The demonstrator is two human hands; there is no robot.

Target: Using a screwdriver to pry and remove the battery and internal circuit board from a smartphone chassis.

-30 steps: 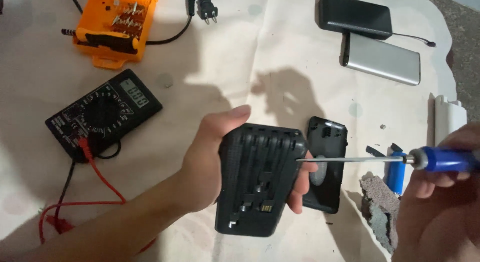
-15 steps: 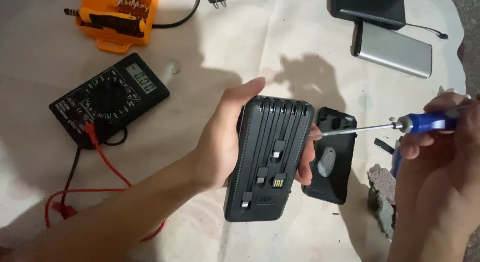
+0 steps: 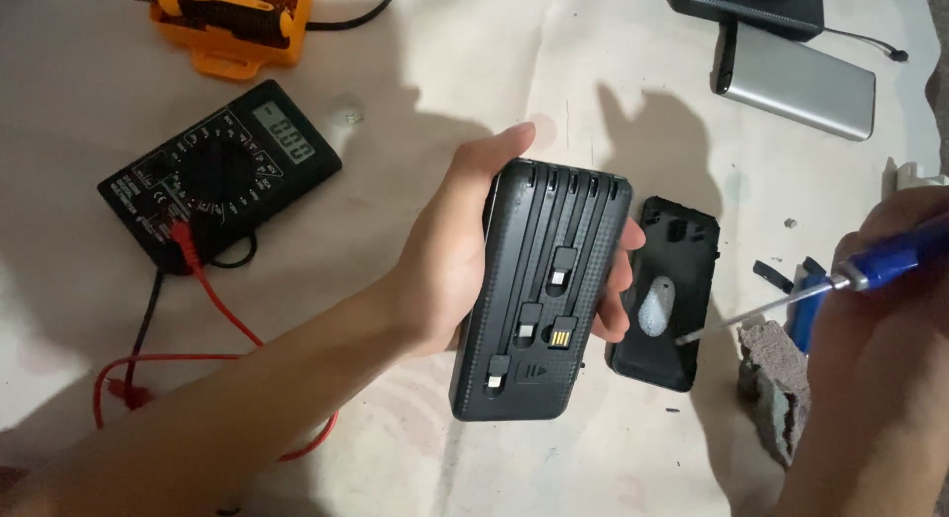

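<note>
Gripping the black power bank across its width, the left hand is holding it upright above the surface, thumb along the left edge and fingers wrapping the right edge, closed firmly around the case. The ribbed face with its stowed cable plugs is facing the camera. The right hand is clasping the blue handle of a screwdriver, fingers closed around it, and the metal shaft is pointing left with its tip lying over a separate black cover that is resting flat on the surface just beside the power bank. To carry this step well, judging from the pose, the tip is best kept low and steady while the power bank is being held square, so that a slip is not scratching either part. A black multimeter with red and black leads is lying well to the left, an orange tool is sitting at the top edge, and a grey power bank is lying at upper right beside another black one. A grey foam block is lying near the right hand.
</note>
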